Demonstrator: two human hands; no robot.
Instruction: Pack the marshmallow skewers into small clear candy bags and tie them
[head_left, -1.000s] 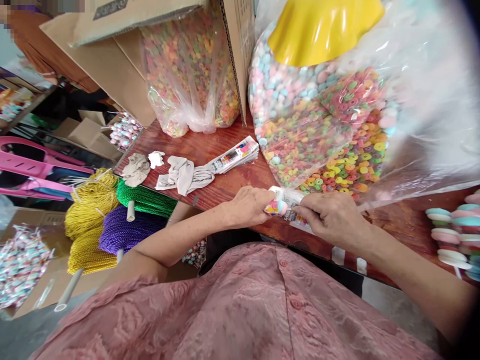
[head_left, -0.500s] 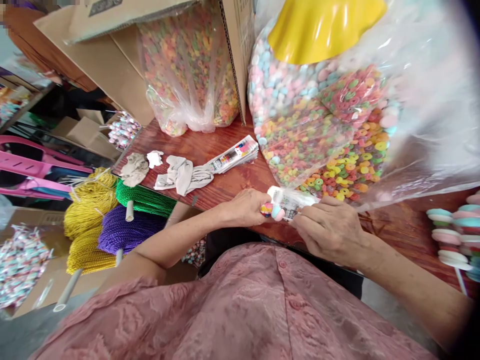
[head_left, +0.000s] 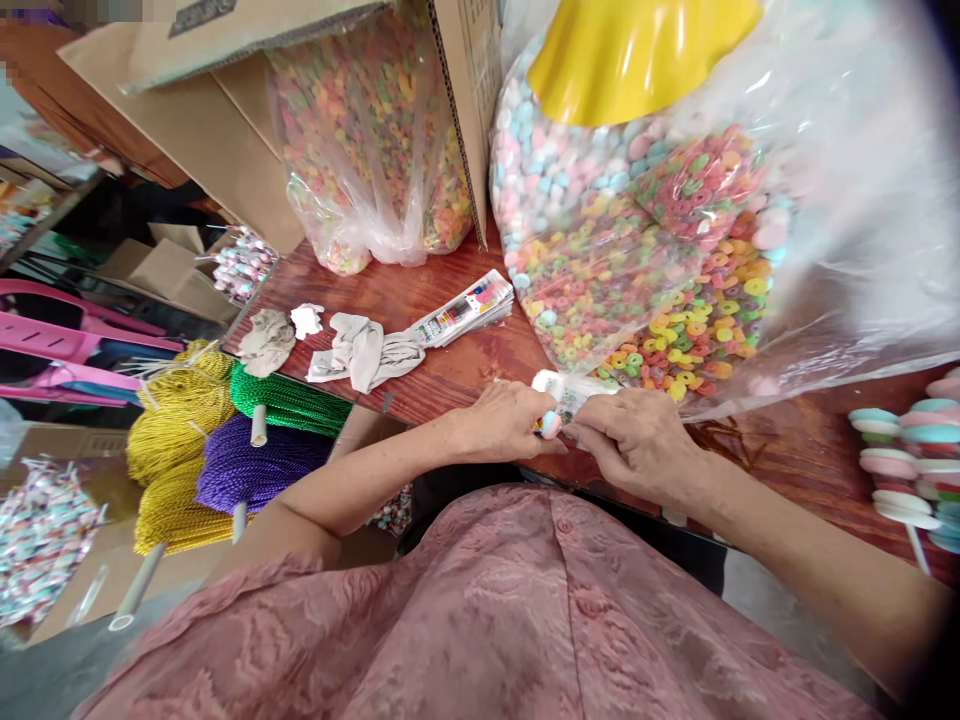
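Note:
At the front edge of the red wooden table point(head_left: 450, 365) both my hands meet over a small clear printed wrapper point(head_left: 566, 392). My left hand point(head_left: 502, 420) is closed on a pastel candy piece point(head_left: 549, 424) at the wrapper's mouth. My right hand point(head_left: 637, 440) pinches the wrapper from the right, fingers curled over it. Most of the candy is hidden between my fingers.
A big clear bag of coloured ring candies point(head_left: 637, 250) with a yellow bowl point(head_left: 637, 50) fills the back right. A cardboard box point(head_left: 225, 120) holds another candy bag point(head_left: 367, 150). Cloth rags point(head_left: 360, 350), a wrapper stack point(head_left: 469, 310), lollipops point(head_left: 907, 460) and cord spools point(head_left: 225, 430) surround me.
My hands have drawn closer together. The candy has gone deeper between my fingers and into the wrapper, so less of it shows.

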